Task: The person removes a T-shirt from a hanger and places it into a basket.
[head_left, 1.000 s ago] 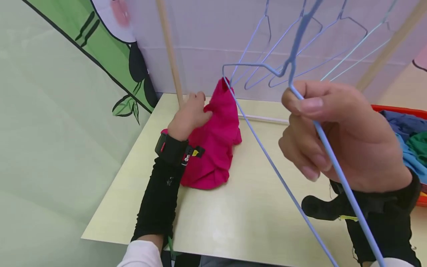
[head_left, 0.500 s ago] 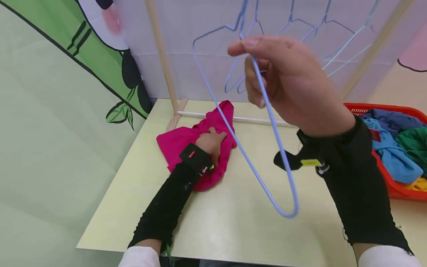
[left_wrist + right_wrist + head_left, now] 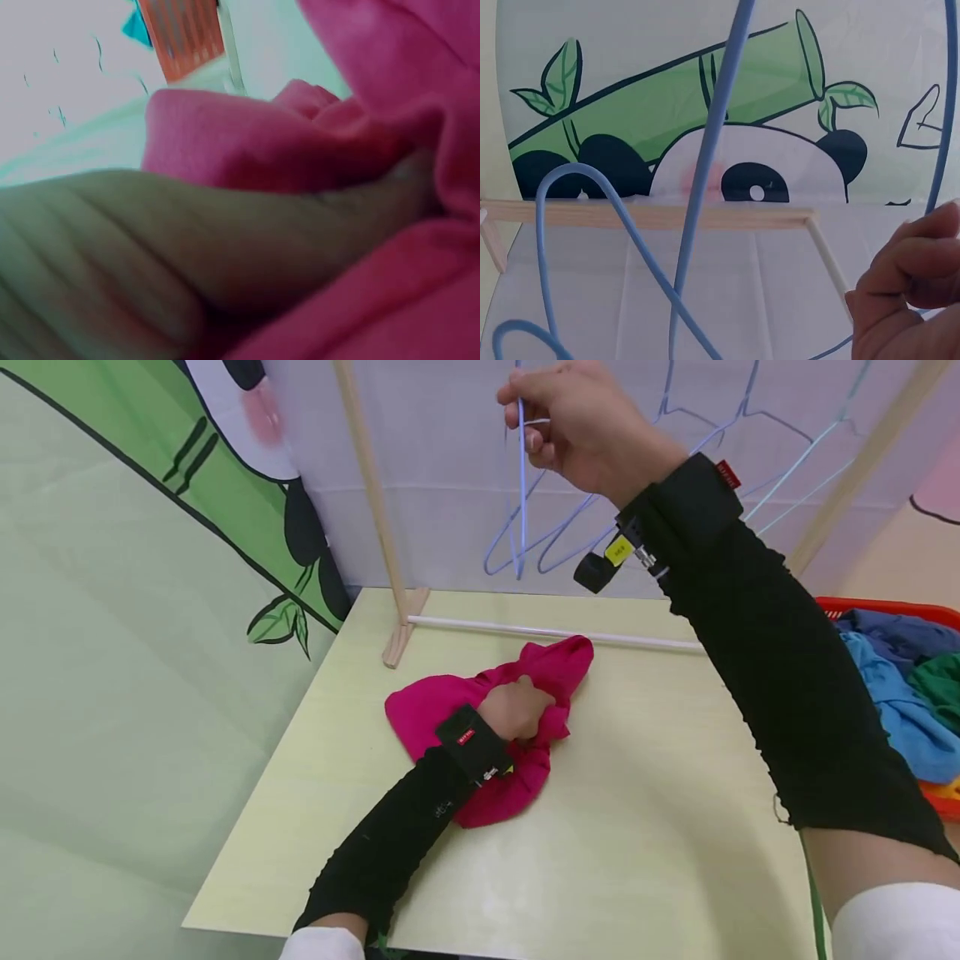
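Note:
A crumpled magenta garment (image 3: 442,697) lies on the table. My left hand (image 3: 517,706) grips its folds, the fingertips buried in the fabric. In the left wrist view, the thumb side of that hand (image 3: 135,247) presses into the magenta cloth (image 3: 217,135). Up by the rack, my right hand (image 3: 566,418) pinches a light-blue wire hanger (image 3: 522,510) near its neck; the hook runs out of the head view's top. In the right wrist view, curled fingers (image 3: 889,281) hold the blue wire (image 3: 943,135) at the right edge.
Several hangers (image 3: 738,418) hang on the rack behind. Its wooden post (image 3: 367,468) and low white bar (image 3: 555,632) stand at the back of the table (image 3: 637,827). A red basket (image 3: 862,606) of clothes is at the right.
My right hand has carried the hanger up and away toward the rack. My left hand has come down onto the garment, and the garment has shifted nearer and to the right.

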Available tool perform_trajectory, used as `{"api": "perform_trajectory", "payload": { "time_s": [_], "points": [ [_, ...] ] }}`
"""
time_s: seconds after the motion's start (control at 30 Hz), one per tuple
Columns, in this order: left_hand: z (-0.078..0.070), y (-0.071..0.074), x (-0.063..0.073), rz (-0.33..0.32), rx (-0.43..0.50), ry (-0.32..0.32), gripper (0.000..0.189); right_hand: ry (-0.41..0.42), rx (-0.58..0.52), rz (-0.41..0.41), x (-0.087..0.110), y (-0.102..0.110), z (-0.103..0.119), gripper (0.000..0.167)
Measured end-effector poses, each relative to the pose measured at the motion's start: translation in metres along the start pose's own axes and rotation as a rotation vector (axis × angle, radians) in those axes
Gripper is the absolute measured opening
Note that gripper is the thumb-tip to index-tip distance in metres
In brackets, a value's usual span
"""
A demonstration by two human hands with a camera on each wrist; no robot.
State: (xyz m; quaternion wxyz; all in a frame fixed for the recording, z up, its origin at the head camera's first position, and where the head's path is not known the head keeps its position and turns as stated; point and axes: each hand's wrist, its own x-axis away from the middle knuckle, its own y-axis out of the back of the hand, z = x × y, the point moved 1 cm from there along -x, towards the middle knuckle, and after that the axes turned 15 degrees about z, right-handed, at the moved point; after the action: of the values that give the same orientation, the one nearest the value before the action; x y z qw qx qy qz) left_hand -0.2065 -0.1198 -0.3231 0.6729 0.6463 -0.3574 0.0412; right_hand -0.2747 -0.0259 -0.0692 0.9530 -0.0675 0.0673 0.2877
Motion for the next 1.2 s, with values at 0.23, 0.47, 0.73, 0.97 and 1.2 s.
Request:
{"api": "perform_trajectory", "payload": {
  "time_s": [0.23, 0.47, 0.73, 0.97, 1.2],
  "points": [
    [-0.052, -0.015, 0.006, 0.005, -0.066, -0.200, 0.049, -0.059, -0.028, -0.059, -0.016, 0.011, -0.002, 0.018],
    [-0.085, -0.025, 0.003, -0.028, -0.188, -0.416, 0.063, -0.092, -0.051, -0.111, -0.029, 0.025, 0.002, 0.015],
    [-0.077, -0.016, 0.008, 0.110, -0.034, -0.480, 0.075, -0.195, 0.241, -0.037, -0.008, 0.038, -0.001, 0.041],
    [-0.047, 0.027, 0.051, 0.014, 0.058, -0.495, 0.070, 0.294, 1.131, -0.126, 0.091, 0.023, -0.001, 0.060],
    [-0.005, 0.058, 0.124, -0.116, 0.208, -0.516, 0.055, 0.530, 1.415, -0.006, 0.196, 0.022, -0.064, 0.065]
  ]
}}
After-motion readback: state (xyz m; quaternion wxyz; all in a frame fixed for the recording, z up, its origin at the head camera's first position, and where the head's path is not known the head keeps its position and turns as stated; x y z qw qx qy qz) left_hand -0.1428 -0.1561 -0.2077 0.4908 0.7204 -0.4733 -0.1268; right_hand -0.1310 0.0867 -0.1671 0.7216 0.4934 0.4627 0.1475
